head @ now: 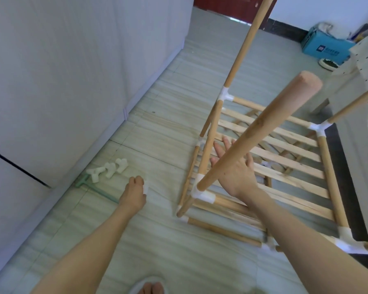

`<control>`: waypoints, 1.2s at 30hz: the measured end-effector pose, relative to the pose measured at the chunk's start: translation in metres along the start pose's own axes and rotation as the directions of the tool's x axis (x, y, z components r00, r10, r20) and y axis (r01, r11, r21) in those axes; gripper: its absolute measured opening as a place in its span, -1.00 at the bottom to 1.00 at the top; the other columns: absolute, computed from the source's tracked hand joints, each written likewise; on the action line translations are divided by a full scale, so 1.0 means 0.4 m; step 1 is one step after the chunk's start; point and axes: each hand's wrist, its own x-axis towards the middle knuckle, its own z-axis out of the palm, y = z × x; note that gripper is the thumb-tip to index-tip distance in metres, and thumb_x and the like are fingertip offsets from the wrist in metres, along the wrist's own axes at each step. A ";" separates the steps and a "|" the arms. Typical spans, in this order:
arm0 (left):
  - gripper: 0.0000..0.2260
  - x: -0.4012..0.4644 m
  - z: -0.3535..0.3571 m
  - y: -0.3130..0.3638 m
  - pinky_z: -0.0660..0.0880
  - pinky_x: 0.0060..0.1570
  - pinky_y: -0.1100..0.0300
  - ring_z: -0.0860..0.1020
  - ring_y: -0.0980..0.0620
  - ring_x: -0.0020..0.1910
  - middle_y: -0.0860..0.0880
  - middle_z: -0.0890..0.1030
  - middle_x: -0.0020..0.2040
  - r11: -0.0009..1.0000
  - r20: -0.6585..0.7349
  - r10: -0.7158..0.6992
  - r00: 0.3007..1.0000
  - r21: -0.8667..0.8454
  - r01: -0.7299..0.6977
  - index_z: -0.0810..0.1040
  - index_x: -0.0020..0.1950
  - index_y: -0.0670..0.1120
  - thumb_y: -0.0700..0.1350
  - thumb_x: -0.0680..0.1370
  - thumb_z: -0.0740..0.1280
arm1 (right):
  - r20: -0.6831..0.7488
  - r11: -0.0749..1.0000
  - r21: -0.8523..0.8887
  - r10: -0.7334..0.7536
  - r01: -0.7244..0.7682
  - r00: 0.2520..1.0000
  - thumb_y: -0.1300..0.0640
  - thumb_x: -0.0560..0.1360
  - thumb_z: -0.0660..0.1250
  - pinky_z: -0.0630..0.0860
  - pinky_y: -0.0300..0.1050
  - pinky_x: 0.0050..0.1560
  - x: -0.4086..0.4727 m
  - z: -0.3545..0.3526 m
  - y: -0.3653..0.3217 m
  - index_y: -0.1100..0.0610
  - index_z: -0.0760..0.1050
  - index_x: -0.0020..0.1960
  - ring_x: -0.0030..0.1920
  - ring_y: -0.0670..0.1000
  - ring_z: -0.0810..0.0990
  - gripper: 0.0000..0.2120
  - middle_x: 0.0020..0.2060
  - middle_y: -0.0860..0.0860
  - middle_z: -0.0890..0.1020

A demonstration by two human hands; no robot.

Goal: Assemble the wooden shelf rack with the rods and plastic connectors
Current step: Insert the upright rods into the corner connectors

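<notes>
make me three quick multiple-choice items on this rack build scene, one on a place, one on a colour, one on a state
1. Where do the loose connectors lie?
A. on the slats
B. on the floor near the wall
C. in the blue box

2. What colour are the connectors on the rack?
A. white
B. black
C. red

3. How is the right hand?
A. fist round a rod
B. pinching a connector
C. open, fingers spread

Answers:
1 B, they sit on the tiles by the white wall.
2 A, every joint fitting is white.
3 C, its fingers are straight over the slats; the left hand holds a white piece.

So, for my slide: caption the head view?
Left hand grips a white connector; right hand spread open over the rack's slats.
</notes>
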 end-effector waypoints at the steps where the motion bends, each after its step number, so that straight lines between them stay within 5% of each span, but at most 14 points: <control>1: -0.57 0.002 -0.002 -0.002 0.38 0.15 0.04 0.37 -0.18 0.24 -0.19 0.27 0.34 1.000 -0.019 0.008 1.000 -0.008 -0.008 0.25 0.36 -0.18 -0.28 0.52 0.27 | -0.002 1.000 -0.011 0.003 -0.003 1.000 -0.17 0.59 -0.23 -0.23 0.16 0.47 0.001 0.001 0.001 -0.12 -0.11 0.52 0.51 -0.03 -0.27 -0.48 0.53 -0.08 -0.20; 5: -0.36 0.025 0.013 -0.012 0.24 0.36 0.03 0.15 -0.19 0.45 -0.14 0.03 0.53 0.995 0.108 0.073 0.992 0.058 -0.080 0.02 0.54 -0.03 -0.29 0.54 0.24 | -0.016 1.000 -0.030 0.008 -0.008 1.000 -0.20 0.55 -0.29 -0.24 0.15 0.48 0.006 0.011 0.005 -0.13 -0.14 0.52 0.51 -0.03 -0.25 -0.45 0.52 -0.09 -0.21; 12: -0.72 0.036 0.057 -0.002 0.40 0.12 0.12 0.42 -0.11 0.24 -0.13 0.48 0.26 0.963 0.130 0.044 0.991 0.257 -0.077 0.41 0.29 -0.14 -0.23 0.58 0.19 | -0.039 1.000 -0.018 -0.002 0.001 0.999 -0.26 0.45 -0.40 -0.27 0.15 0.44 0.013 0.022 0.010 -0.17 -0.20 0.51 0.51 -0.03 -0.24 -0.36 0.52 -0.12 -0.22; 16: -0.81 -0.014 0.008 0.040 0.39 -0.07 0.12 0.52 -0.16 0.04 -0.18 0.57 0.05 0.996 -0.010 -0.008 1.000 -0.091 0.007 0.42 0.08 -0.20 -0.12 0.55 0.30 | -0.002 0.998 -0.060 -0.003 0.003 1.000 -0.21 0.53 -0.33 -0.29 0.17 0.43 0.014 0.020 0.008 -0.14 -0.25 0.51 0.51 -0.02 -0.28 -0.44 0.52 -0.10 -0.21; 20: -0.81 -0.100 -0.129 0.116 0.31 -0.33 0.20 0.49 0.00 -0.20 -0.01 0.51 -0.20 0.892 -0.174 -0.038 0.984 -0.449 -0.045 0.33 -0.14 -0.05 -0.09 0.48 0.36 | 0.112 0.997 -0.075 -0.005 0.013 0.994 -0.14 0.60 -0.26 -0.25 0.21 0.46 -0.016 -0.017 -0.004 -0.08 -0.29 0.51 0.50 0.01 -0.32 -0.48 0.52 -0.05 -0.24; 24: -0.81 -0.196 -0.304 0.213 0.36 -0.30 0.24 0.52 0.16 -0.23 0.09 0.55 -0.18 0.763 -0.335 0.038 0.942 -0.599 -0.244 0.34 -0.16 0.07 -0.08 0.48 0.37 | 0.237 0.979 0.204 -0.050 0.001 0.970 -0.05 0.64 -0.12 0.01 0.12 0.46 -0.056 -0.107 -0.017 0.04 0.09 0.51 0.50 0.06 0.03 -0.54 0.51 0.05 0.10; 27: -0.81 -0.280 -0.415 0.306 0.41 -0.35 0.36 0.51 0.21 -0.37 0.04 0.56 -0.20 0.634 -0.416 0.135 0.899 -0.661 -0.401 0.36 -0.14 0.04 -0.17 0.51 0.35 | 0.189 0.830 0.549 -0.009 -0.098 0.982 0.05 0.64 0.01 0.34 -0.07 0.19 -0.109 -0.207 -0.029 0.29 0.42 0.29 0.17 0.10 0.47 -0.59 0.15 0.14 0.54; 31: -0.83 -0.395 -0.521 0.415 0.39 -0.42 0.46 0.49 0.27 -0.39 0.04 0.58 -0.24 0.518 -0.491 0.213 0.845 -0.677 -0.523 0.37 -0.13 -0.04 -0.24 0.52 0.33 | 0.073 0.552 0.830 0.039 -0.083 0.997 0.08 0.62 0.10 0.44 -0.23 -0.16 -0.191 -0.344 -0.057 0.18 0.54 0.12 -0.18 -0.07 0.55 -0.71 -0.06 0.03 0.60; 36: -0.88 -0.487 -0.627 0.517 0.37 -0.43 0.40 0.41 0.21 -0.46 0.10 0.53 -0.37 0.478 -0.529 0.331 0.782 -0.620 -0.622 0.50 -0.10 -0.01 -0.22 0.51 0.36 | -0.163 0.263 0.954 0.057 0.143 0.985 0.20 0.62 0.12 0.45 -0.21 -0.21 -0.290 -0.465 -0.105 0.20 0.52 0.06 -0.29 -0.06 0.55 -0.79 -0.19 0.03 0.60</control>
